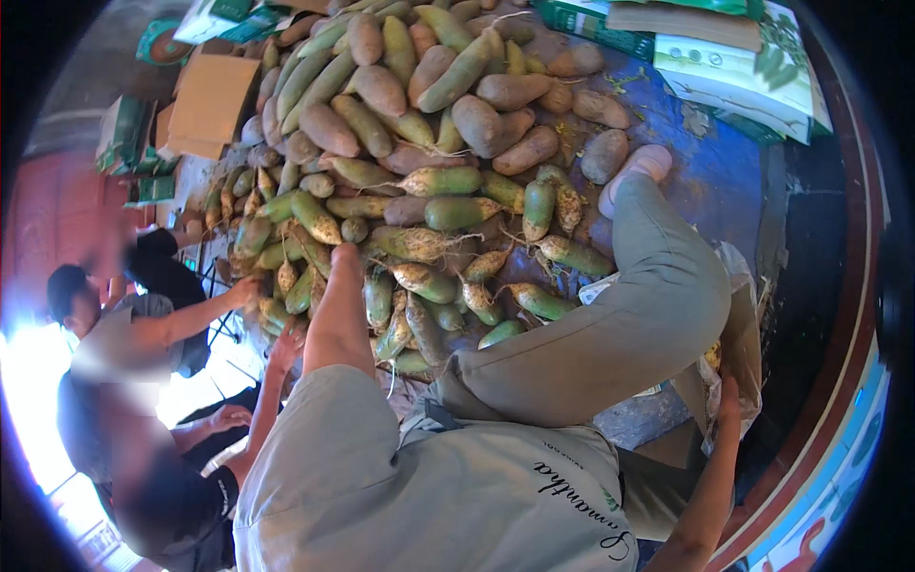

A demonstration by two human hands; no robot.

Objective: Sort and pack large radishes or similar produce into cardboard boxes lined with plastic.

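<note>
A big heap of green radishes [453, 181], many coated in brown soil and some with stringy roots, lies in front of me. My left hand [345, 255] reaches into the near left side of the heap, among the radishes; its fingers are hidden from view. At the lower right, my right hand [729, 400] is at the edge of a clear plastic bag [748, 357] that lines a cardboard box [681, 391]. Its fingers seem closed on the plastic. My bent right leg covers part of that box.
Co-workers sit at the left, one with a hand [246, 291] at the heap and another with a hand [286, 345] close to my left arm. Green-and-white cartons [734, 71] stand at the far right, and a brown cardboard box [214, 100] at the far left. A blue sheet [715, 181] lies under the heap.
</note>
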